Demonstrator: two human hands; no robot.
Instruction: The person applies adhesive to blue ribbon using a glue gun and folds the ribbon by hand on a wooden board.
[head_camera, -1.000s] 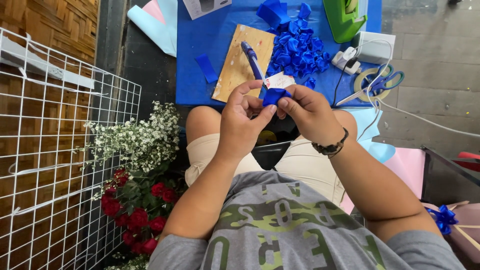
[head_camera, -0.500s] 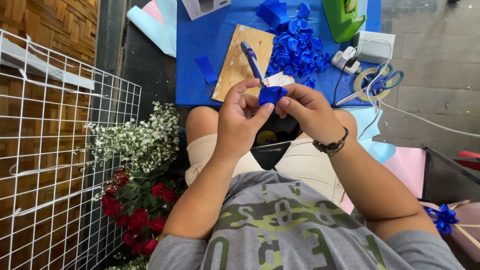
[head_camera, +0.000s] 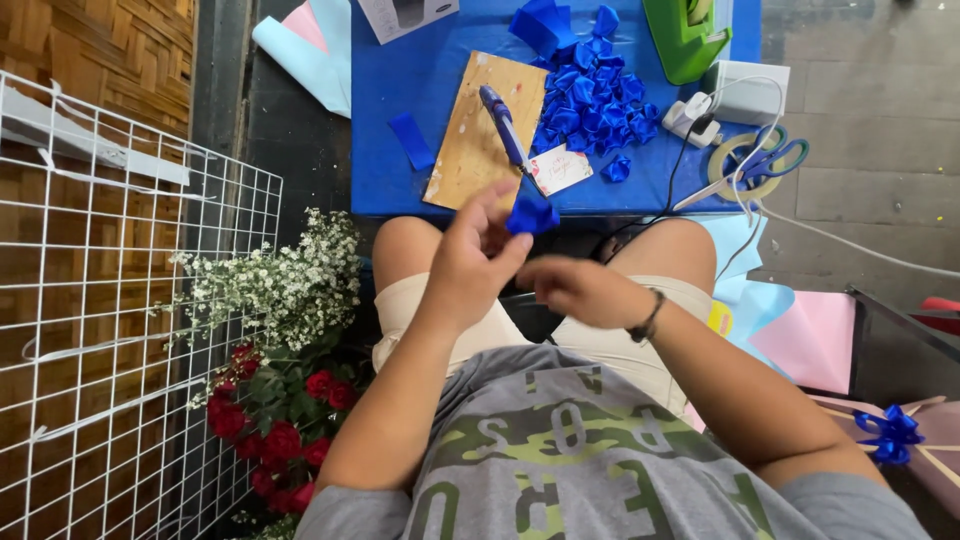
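Note:
My left hand (head_camera: 472, 262) pinches a small folded blue ribbon piece (head_camera: 531, 214) between thumb and fingertips, held above my lap at the near edge of the blue table (head_camera: 400, 170). My right hand (head_camera: 575, 290) has come off the ribbon and hovers just below and right of it, fingers loosely curled and blurred, holding nothing I can see. A black band is on that wrist. On the table lie a pile of folded blue ribbon pieces (head_camera: 590, 100), a blue glue gun (head_camera: 503, 127) on a wooden board (head_camera: 475, 135), and a small white card (head_camera: 559, 169).
Scissors (head_camera: 765, 165) rest on a tape roll, beside a white adapter (head_camera: 745, 92) with cables and a green tape dispenser (head_camera: 690, 35). A white wire grid (head_camera: 110, 330), white filler flowers (head_camera: 285, 285) and red roses (head_camera: 275, 430) stand at my left. Pastel paper sheets (head_camera: 800, 335) lie at the right.
Both hands held the ribbon piece together before. Now my right hand has let go and dropped down to the right, while my left hand keeps the piece pinched.

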